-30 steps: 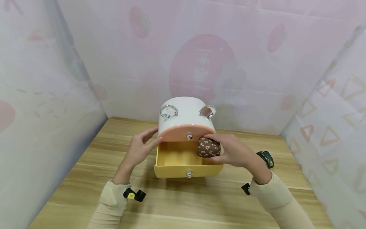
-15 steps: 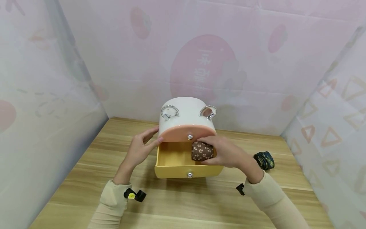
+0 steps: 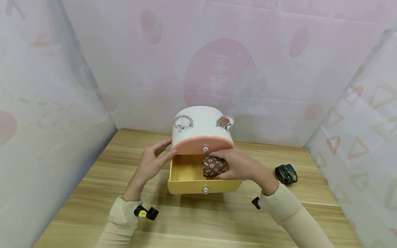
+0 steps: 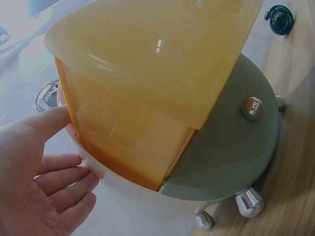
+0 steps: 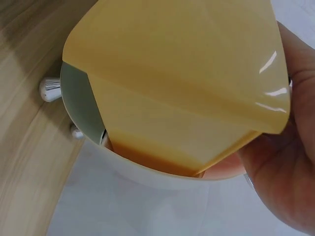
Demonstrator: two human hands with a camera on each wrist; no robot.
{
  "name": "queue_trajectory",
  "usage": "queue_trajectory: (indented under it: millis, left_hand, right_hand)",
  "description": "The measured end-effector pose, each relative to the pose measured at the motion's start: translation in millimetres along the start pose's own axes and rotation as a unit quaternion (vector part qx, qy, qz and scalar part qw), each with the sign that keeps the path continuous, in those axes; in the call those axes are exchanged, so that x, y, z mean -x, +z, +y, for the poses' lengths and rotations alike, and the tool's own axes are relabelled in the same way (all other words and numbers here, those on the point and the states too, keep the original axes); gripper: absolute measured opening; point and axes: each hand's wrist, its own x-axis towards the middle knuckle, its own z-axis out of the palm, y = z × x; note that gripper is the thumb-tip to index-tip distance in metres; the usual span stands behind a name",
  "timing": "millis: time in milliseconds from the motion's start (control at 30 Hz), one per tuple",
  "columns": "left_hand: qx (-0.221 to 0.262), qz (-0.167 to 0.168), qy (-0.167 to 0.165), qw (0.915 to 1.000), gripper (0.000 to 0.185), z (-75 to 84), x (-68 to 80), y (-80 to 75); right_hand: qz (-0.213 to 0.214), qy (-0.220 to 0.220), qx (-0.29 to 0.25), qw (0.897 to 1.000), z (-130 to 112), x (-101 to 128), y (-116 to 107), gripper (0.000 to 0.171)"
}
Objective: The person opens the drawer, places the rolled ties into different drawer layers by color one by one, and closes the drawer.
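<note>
Right now, right grip: the right hand (image 3: 240, 166) has fingers and thumb curled round a small brown fabric roll with a pale flower print (image 3: 213, 166), holding it low inside the open drawer.
Left grip: the left hand (image 3: 152, 162) lies with straight, relaxed fingers against the side of the white rounded plastic cabinet (image 3: 201, 124), fingertips at the edge of the pink closed top drawer front (image 3: 201, 145); it holds nothing.
Roll's place: within the pulled-out yellow plastic drawer (image 3: 186, 181), towards its right half, just under the pink front above; whether it already touches the drawer floor is hard to judge from the head view, since the hand covers its far side.
Wrist views: both show mostly the translucent yellow drawer from below (image 4: 147, 93), the left palm (image 4: 34, 182) beside the cabinet wall, and the cabinet's small silver feet (image 4: 248, 202).
Doing it well: likely best to lower the roll flat and clear of the drawer's front wall, keeping the left hand braced so the cabinet does not slide on the wooden surface (image 3: 201, 220).
Nearby: a dark patterned roll (image 3: 286, 173) lies on the surface, well apart to the right.
</note>
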Motion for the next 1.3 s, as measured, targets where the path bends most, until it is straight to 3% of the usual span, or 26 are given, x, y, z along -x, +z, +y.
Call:
queue_trajectory:
  millis: [467,867,1300]
  left_hand:
    - [0.004,-0.001,0.002,1.0000,0.054,-0.4,-0.4,1.8]
    - [0.000,-0.001,0.002,1.0000,0.055,1.7,-1.4,0.9]
    - [-0.002,0.002,-0.001,1.0000,0.054,0.5,-0.3,1.4]
  right_hand:
    - [-0.012,-0.054,0.002,0.998,1.9,-14.4,15.0,0.057]
    - [-0.036,-0.036,0.030,0.998,-3.7,-23.3,18.8,0.063]
    - [-0.050,-0.036,0.016,0.998,2.7,-27.5,27.0,0.056]
